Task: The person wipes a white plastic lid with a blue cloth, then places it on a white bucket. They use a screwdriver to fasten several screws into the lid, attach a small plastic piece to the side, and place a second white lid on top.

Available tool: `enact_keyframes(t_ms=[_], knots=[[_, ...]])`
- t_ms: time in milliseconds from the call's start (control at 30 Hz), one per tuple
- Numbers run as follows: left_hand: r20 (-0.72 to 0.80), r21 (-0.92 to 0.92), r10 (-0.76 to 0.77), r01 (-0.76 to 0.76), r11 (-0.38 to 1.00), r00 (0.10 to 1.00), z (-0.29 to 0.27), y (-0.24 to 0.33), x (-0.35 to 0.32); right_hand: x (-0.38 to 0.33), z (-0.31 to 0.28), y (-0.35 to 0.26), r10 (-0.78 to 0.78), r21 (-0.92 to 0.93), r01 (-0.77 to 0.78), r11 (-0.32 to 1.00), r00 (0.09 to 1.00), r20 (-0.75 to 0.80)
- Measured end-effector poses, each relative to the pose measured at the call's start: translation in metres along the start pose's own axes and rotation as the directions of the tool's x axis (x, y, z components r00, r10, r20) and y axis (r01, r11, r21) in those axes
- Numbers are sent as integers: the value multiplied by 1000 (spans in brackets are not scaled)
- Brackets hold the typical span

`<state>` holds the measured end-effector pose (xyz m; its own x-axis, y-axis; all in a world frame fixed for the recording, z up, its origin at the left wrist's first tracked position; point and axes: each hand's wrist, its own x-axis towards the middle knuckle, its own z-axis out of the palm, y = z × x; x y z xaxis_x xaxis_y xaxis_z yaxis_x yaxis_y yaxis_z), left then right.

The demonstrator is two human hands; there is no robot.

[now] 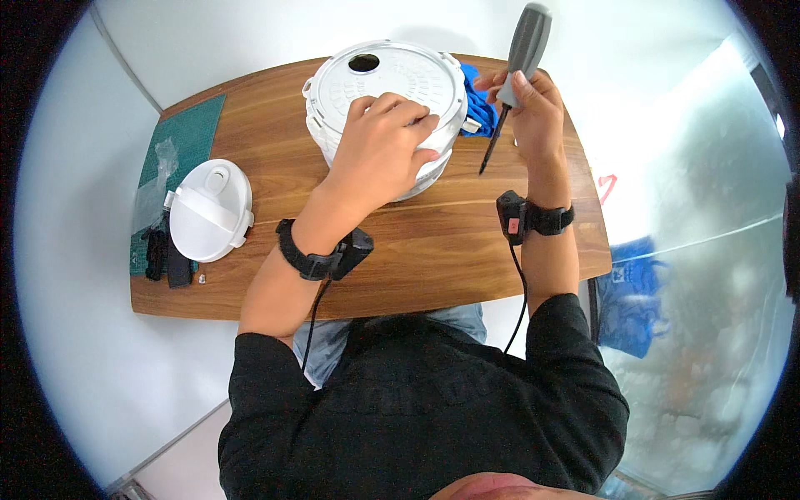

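Note:
A white drum-shaped appliance body [392, 62], with a dark round hole in its top face, stands at the far middle of the table. My left hand [383, 137] lies over its near rim, fingers bent on the top and thumb down by the side, gripping it; what is under the palm is hidden. To the right, my right hand [533, 104] is closed round a screwdriver [527, 46] with a grey handle. Its dark shaft slants down to the left, the tip in the air above the table, apart from the appliance.
A white lid with a handle bar [212, 212] rests at the left of the wooden table [400, 275]. A green mat [196, 125], clear plastic wrap [158, 171] and black items [175, 262] are beside it. Blue cloth [479, 108] lies behind the appliance. Cables hang from both wrist straps.

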<state>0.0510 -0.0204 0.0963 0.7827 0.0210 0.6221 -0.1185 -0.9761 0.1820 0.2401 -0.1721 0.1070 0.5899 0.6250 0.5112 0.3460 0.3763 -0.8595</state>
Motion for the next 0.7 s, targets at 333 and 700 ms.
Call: enact_keyframes(t_ms=[333, 700], knots=[[100, 30, 56, -59, 998, 993, -45, -53, -26, -3, 9, 22, -28, -56, 36, 998, 989, 147], [-41, -13, -151, 151, 988, 988, -29, -29, -34, -12, 29, 18, 11, -30, -7, 1000, 990, 142]])
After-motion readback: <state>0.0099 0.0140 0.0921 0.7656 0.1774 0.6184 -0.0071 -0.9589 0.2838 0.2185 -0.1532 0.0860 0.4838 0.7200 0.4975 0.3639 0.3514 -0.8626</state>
